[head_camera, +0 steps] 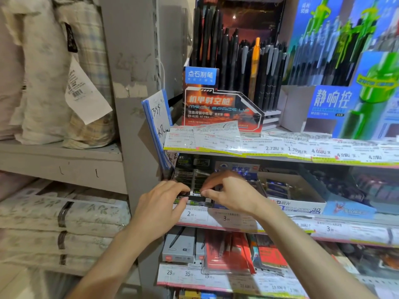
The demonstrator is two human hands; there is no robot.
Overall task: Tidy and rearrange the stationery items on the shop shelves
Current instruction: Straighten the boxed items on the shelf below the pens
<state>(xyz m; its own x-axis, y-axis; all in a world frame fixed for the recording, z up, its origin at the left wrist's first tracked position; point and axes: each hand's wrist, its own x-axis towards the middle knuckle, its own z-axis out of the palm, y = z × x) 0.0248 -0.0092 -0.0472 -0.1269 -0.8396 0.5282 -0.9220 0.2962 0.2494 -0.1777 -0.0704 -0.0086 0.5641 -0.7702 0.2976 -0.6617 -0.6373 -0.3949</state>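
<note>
Both your hands work the middle shelf point(280, 221). Your left hand point(159, 209) curls its fingers down onto the dark eraser packs point(190, 180), thumb tucked under their front edge. Your right hand point(232, 192) pinches one small pack point(197, 193) between thumb and forefinger, its other fingers bent above. The two hands sit just beside each other, fingertips almost touching over the same tray.

Those packs lie in rows at the left end of the middle shelf, but blur and your fingers hide how many; you cannot count them. Just right of them sits one open eraser box point(295, 203) with blue-wrapped pieces inside, also too smeared to count.

You can see three shelf levels in this rack. On the top one stand two pen displays: a red-and-black one point(222, 106) packed with dark pens and a single orange pen point(256, 55), and a blue one point(332, 102) cut off at the right edge. Price tags point(278, 147) line every shelf front; most print is unreadable. The bottom shelf holds one grey box point(179, 249) and red packs point(226, 251), partly behind your right forearm.

A blue-edged handwritten sign point(158, 124) hangs at the rack's left. Folded bedding point(60, 216) fills the neighbouring shelves, with one paper tag point(86, 93) hanging.
</note>
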